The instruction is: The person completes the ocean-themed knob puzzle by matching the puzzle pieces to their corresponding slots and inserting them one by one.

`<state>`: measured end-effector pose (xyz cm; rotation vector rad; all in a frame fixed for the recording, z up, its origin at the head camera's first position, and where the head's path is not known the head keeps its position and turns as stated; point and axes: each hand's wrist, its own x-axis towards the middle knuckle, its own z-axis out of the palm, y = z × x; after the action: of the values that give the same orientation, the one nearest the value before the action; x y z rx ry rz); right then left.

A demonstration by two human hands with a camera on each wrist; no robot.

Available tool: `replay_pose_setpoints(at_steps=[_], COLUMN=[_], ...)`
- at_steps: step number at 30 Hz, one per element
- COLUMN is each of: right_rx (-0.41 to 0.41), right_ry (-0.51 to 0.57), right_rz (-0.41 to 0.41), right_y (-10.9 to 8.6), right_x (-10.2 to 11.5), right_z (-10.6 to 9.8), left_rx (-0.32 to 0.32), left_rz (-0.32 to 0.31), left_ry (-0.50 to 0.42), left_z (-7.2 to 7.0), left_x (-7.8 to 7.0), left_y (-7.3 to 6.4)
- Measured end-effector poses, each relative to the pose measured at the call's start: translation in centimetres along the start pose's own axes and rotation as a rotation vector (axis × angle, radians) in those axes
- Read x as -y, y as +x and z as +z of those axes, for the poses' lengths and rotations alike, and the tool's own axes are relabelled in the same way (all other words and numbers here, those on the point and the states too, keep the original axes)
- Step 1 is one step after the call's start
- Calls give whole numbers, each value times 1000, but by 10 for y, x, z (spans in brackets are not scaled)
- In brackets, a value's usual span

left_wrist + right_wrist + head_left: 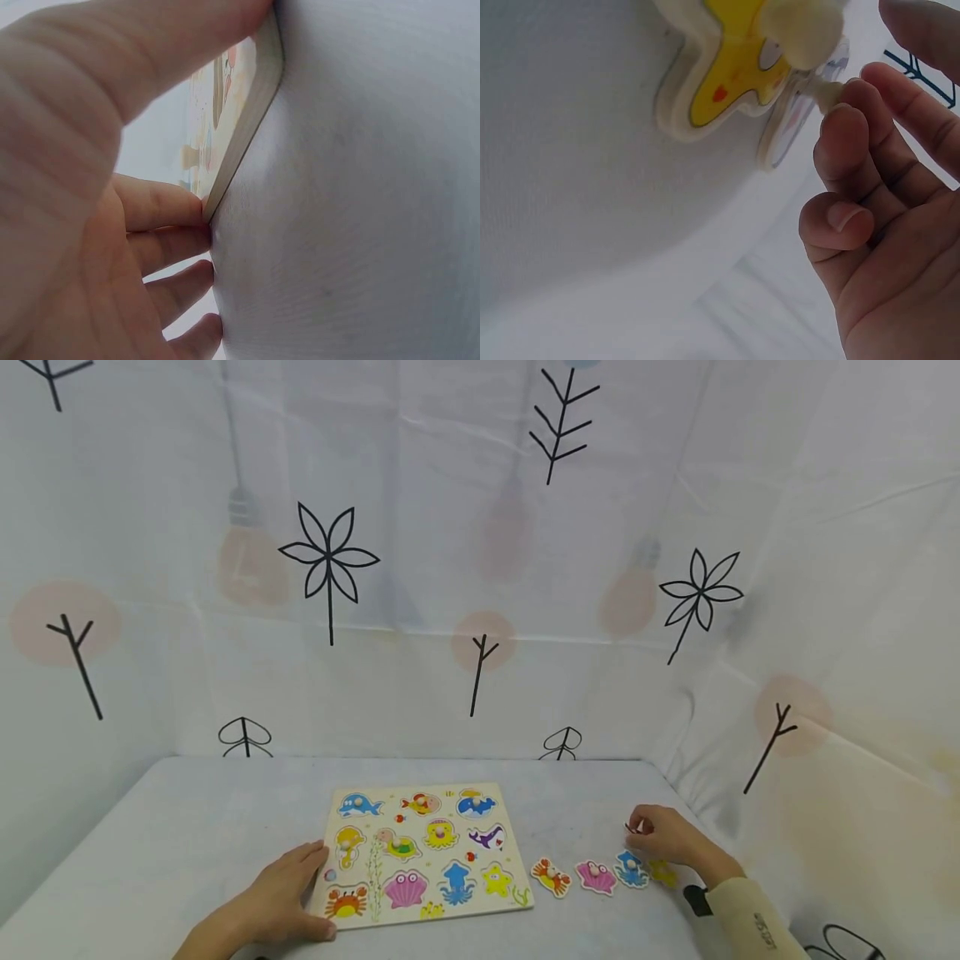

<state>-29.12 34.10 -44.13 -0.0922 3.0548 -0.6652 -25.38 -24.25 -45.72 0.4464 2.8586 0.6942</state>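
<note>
My left hand [288,897] rests against the left edge of a wooden sea-animal puzzle board [521,897]. Its thumb is at the near corner and its fingers lie along the side, which the left wrist view also shows. My right hand [671,839] is low over the table, right of the board. In the right wrist view its fingertips are at the knob [827,96] of a pale purplish puzzle piece [781,139], with the thumb apart from them. The hand mostly hides that piece from the head camera. Nearer lies the yellow starfish piece [724,82].
Along the board's right side lie the crab piece [551,878], the pink shell piece [596,878] and the blue squid piece [632,870]. Several knobbed pieces sit in the board's far part, such as the turtle [403,847]. A printed cloth wall [427,702] stands behind the table.
</note>
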Motion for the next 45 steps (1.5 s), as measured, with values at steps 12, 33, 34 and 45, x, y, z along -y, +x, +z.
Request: replay_pose_setpoints(at_steps=[12, 33, 34, 45], right_rx=[25, -2, -7, -24], right_ry=[12, 9, 5, -12], right_rz=[39, 40, 41, -98], right_y=[-4, -2, -1, 9], right_x=[-8, -10, -9, 14], right_z=[-2, 2, 2, 5], left_rx=[-7, 6, 7, 4], left_rz=[25, 11, 10, 20], left_ry=[2, 6, 6, -1], left_z=[0, -1, -1, -1], left_x=[2, 1, 1, 2], left_y=[-1, 0, 0, -1])
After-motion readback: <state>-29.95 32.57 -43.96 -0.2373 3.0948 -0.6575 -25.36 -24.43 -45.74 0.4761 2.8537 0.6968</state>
